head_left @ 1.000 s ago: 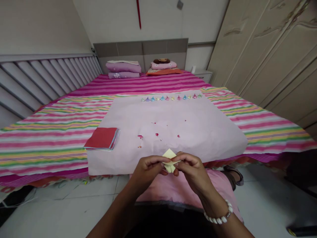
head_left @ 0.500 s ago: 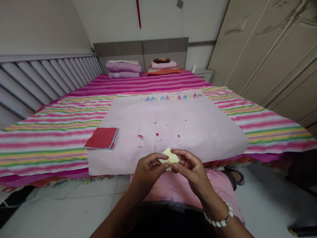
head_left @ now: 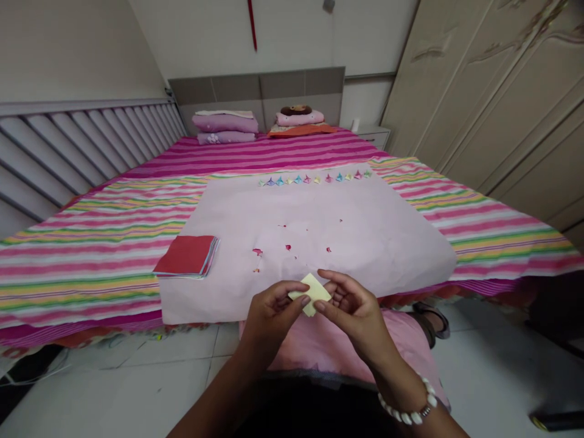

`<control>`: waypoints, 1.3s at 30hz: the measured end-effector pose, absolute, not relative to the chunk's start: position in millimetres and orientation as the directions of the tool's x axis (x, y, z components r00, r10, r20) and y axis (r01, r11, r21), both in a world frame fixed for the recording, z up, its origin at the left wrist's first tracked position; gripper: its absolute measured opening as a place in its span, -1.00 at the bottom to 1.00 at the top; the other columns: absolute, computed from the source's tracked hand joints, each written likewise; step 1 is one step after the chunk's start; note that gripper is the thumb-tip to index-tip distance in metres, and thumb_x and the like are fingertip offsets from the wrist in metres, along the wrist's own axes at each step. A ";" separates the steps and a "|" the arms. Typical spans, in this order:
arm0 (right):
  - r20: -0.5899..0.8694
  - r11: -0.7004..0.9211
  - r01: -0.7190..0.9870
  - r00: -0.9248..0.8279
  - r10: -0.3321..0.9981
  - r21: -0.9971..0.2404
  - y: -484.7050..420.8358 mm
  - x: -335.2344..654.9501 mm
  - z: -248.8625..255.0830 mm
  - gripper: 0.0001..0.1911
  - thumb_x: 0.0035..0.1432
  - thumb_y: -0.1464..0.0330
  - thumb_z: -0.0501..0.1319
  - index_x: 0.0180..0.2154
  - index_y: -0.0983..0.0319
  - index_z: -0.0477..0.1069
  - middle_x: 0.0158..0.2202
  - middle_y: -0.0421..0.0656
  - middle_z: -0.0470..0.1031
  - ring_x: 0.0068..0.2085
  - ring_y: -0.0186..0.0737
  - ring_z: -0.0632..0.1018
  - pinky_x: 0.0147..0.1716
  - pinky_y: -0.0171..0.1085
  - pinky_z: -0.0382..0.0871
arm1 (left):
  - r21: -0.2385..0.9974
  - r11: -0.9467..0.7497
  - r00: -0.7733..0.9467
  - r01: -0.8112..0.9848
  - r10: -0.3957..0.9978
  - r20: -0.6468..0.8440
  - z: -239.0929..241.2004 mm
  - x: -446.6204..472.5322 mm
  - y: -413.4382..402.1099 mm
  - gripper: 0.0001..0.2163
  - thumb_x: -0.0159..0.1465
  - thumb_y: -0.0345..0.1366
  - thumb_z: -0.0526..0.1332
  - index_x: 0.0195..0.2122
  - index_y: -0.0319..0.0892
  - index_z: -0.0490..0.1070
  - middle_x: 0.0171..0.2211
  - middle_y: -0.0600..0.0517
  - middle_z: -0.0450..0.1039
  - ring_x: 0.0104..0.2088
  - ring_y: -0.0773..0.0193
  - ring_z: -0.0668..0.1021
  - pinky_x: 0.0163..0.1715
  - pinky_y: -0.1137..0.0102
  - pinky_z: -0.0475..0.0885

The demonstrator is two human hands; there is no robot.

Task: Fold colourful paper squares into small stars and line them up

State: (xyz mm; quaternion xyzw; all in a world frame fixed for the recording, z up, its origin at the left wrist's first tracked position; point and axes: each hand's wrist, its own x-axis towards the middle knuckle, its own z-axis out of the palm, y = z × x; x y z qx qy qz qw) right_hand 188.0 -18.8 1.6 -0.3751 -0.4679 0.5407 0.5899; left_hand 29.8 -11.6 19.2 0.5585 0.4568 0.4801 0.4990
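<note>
Left fingers [head_left: 296, 286] pinching folded yellow paper [head_left: 314, 288], right fingers [head_left: 336, 277] parted, thumb [head_left: 327, 309] apparently touching it

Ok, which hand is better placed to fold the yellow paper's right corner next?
Probably the right hand: its index finger stands off the folded yellow paper, with its thumb at the lower right edge. The left hand pinches the left side, so could steady it.

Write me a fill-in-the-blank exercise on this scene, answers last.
1. The left hand and right hand hold small paper coloured pale ____.
2. The top sheet of the paper stack is ____.
3. The stack lies toward the person's ____ side of the pale sheet.
4. A beaded bracelet circles the ____ wrist.

Missing words: yellow; red; left; right.
</note>
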 end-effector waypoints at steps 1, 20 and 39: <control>0.148 0.135 -0.304 -0.021 0.989 -0.943 -19.2 188.4 1.3 -0.56 -0.05 0.39 0.40 -0.07 0.14 0.46 -0.37 -0.22 0.45 -0.37 -0.32 0.48 -0.36 -0.32 0.43 | 0.996 -0.081 0.115 0.034 0.990 0.076 20.8 29.4 -11.8 -0.87 0.09 -0.34 0.33 -0.31 -0.17 0.54 -0.48 0.07 0.57 -0.47 0.34 0.56 -0.45 0.51 0.47; 0.131 0.116 -0.269 -0.040 0.991 -0.956 -23.3 191.4 7.6 -0.91 0.00 0.37 0.37 -0.37 0.20 0.53 -0.57 -0.24 0.48 -0.51 -0.33 0.50 -0.50 -0.37 0.38 | 0.970 0.091 0.375 -0.226 0.927 0.000 27.8 26.4 -15.2 -0.68 -0.04 -0.41 0.42 -0.22 -0.16 0.52 -0.34 -0.01 0.62 -0.30 0.22 0.62 -0.24 0.38 0.52; 0.055 0.035 -0.379 -0.041 0.998 -0.925 -24.9 184.6 6.6 -0.84 0.03 0.49 0.21 -0.37 0.23 0.57 -0.59 -0.21 0.53 -0.52 -0.29 0.53 -0.43 -0.29 0.40 | 0.997 -0.021 0.166 -0.077 0.986 0.034 25.2 26.9 -12.8 -0.89 0.04 -0.44 0.30 -0.42 -0.13 0.58 -0.47 0.08 0.60 -0.43 0.32 0.58 -0.41 0.51 0.47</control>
